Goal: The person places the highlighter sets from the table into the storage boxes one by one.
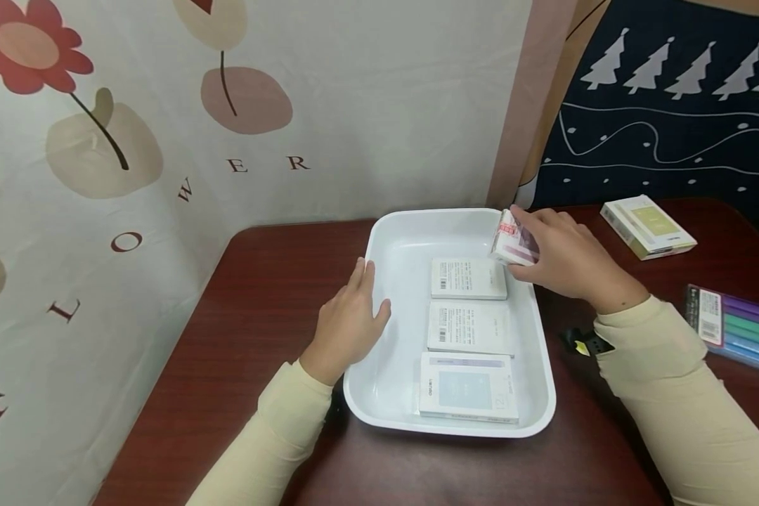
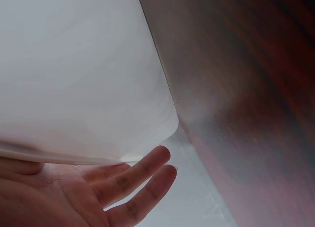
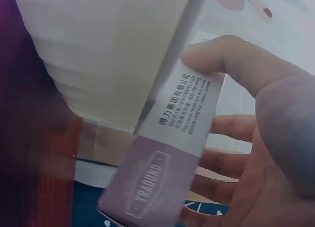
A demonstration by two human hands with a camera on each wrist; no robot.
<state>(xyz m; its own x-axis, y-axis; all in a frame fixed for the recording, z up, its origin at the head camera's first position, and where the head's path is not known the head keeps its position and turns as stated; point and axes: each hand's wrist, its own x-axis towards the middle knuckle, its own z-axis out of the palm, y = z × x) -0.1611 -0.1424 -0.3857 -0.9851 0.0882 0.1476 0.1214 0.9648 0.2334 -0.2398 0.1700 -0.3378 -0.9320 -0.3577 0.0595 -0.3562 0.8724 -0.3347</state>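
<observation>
A white plastic tray (image 1: 400, 295) sits on the table, with three flat small boxes in a column along its right half. Two of them, the back box (image 1: 468, 277) and the middle box (image 1: 468, 327), show printed text and a barcode. On the front box (image 1: 468, 390) there is a pale blue square. My right hand (image 1: 563, 256) grips a white and purple box (image 3: 167, 133), tilted at the tray's back right rim, thumb on one side and fingers on the other. With fingers extended, my left hand (image 1: 349, 320) touches the tray's left rim.
Behind the right hand lies a white and yellow-green box (image 1: 650, 226) on the dark red table (image 1: 278, 281). A clear pack of purple, green and blue pens (image 1: 749, 327) is at the right edge. A cloth with flowers (image 1: 386, 105) hangs behind the tray.
</observation>
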